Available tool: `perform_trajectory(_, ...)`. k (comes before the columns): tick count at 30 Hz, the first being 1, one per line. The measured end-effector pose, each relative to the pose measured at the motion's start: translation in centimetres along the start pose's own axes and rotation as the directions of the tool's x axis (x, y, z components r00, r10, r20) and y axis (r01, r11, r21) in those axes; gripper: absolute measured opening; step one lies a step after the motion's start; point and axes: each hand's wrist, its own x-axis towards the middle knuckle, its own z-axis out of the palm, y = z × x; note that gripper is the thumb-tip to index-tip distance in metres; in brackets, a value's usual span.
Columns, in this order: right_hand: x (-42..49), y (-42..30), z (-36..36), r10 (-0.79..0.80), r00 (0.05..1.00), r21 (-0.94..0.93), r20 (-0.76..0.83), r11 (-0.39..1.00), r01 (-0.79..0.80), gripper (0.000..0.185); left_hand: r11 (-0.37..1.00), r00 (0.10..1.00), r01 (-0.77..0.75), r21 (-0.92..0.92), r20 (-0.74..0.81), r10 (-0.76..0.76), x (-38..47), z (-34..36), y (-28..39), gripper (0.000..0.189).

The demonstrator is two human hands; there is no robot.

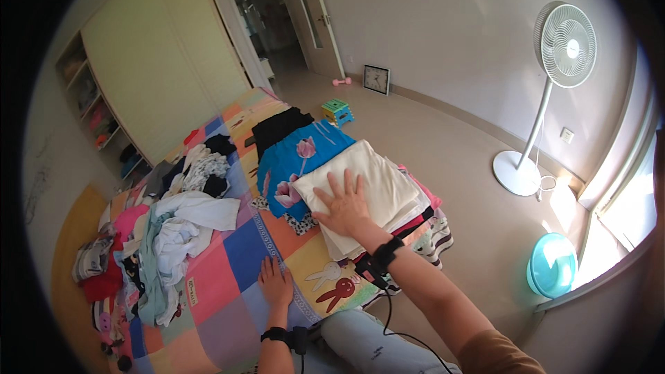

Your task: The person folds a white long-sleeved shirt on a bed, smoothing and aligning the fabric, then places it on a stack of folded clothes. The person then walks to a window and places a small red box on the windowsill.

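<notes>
My right hand lies flat, fingers spread, on a folded cream-white garment at the top of a stack of folded clothes. White, black and pink layers show below it. My left hand rests palm down on the patchwork bedspread, holding nothing. Beyond the stack, a blue garment with pink tulips lies beside folded black clothing. A leopard-print cloth peeks out under the blue one. Both wrists wear black straps with cables.
Rumpled clothes are heaped on the bed's left half. Right of the bed stand a white pedestal fan and a turquoise basin. A small step stool, pink dumbbell and square clock are on the floor beyond.
</notes>
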Motion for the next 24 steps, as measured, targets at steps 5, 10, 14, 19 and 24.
perform_trajectory(5,-0.5,-0.3,1.2,-0.005,1.000,-0.032,-0.021,0.999,0.005,0.066,1.000,1.000,-0.004,0.000,-0.004,0.004,-0.1,0.2,-0.2,0.056)
perform_trajectory(10,-1.9,2.5,0.8,0.001,0.993,0.083,-0.120,0.996,0.009,0.059,1.000,1.000,-0.011,-0.010,-0.019,0.011,0.1,0.2,-0.3,0.056)
perform_trajectory(14,-5.9,6.5,0.4,0.111,0.956,0.122,-0.273,0.989,-0.080,0.056,0.999,0.999,-0.022,0.027,-0.023,0.023,0.2,0.2,-0.3,0.055)
perform_trajectory(19,-10.1,8.4,1.1,0.170,0.920,0.159,-0.354,0.980,-0.120,0.056,0.997,1.000,-0.014,0.072,0.014,0.014,0.1,0.4,-0.8,0.055)
perform_trajectory(24,-10.2,8.1,1.9,0.197,0.923,0.156,-0.329,0.976,-0.153,0.058,0.995,0.999,-0.037,0.091,0.021,0.035,0.6,0.7,-1.1,0.056)
